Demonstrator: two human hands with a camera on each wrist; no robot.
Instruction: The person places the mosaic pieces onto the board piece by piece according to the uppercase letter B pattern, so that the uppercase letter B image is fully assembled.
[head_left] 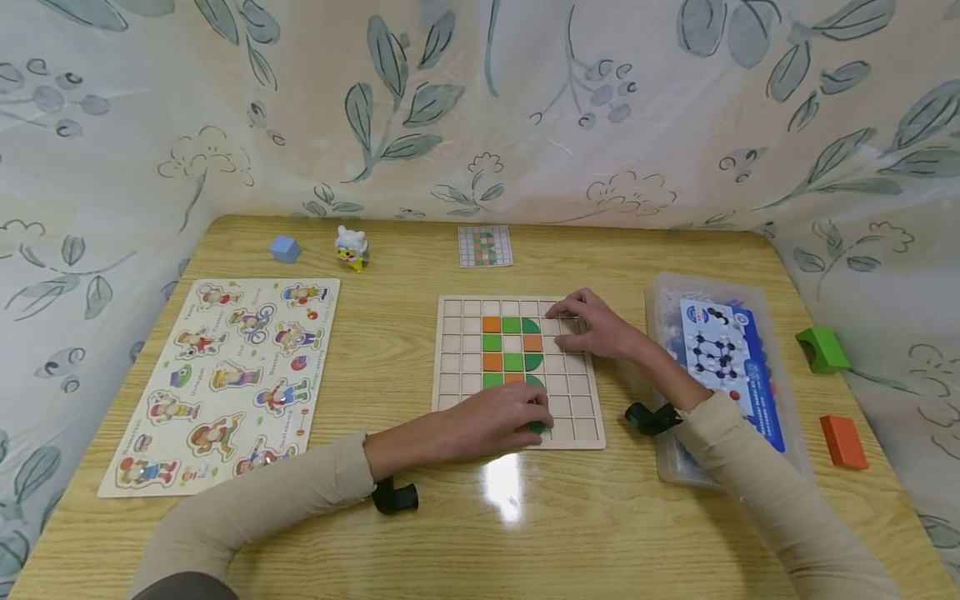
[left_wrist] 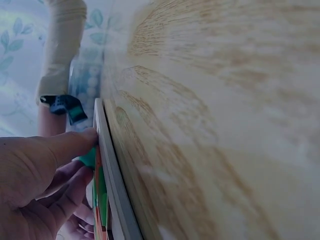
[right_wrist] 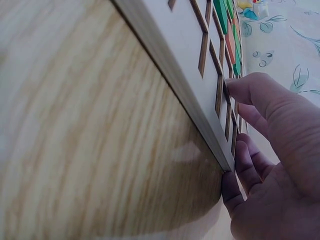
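A pale wooden grid board [head_left: 573, 407] lies on the table with green squares, orange squares and rounded dark green tiles in its middle columns. Over its lower part is my left hand [head_left: 487, 419], thumb and fingertips pinching a rounded dark green tile [head_left: 537, 427] at the board's surface. The left wrist view shows that green tile [left_wrist: 88, 158] between thumb and fingers. My right hand [head_left: 600, 327] rests at the board's upper right, holding no tile. In the right wrist view its thumb [right_wrist: 250, 89] touches the grid, other fingers being at the board's edge.
A small pattern card [head_left: 485, 247] lies behind the board. To the left are a picture puzzle board [head_left: 258, 375], a blue block [head_left: 285, 249] and a small figurine [head_left: 351, 247]. A plastic molecular model box [head_left: 723, 375], a green block [head_left: 822, 349] and an orange block [head_left: 844, 442] stand right.
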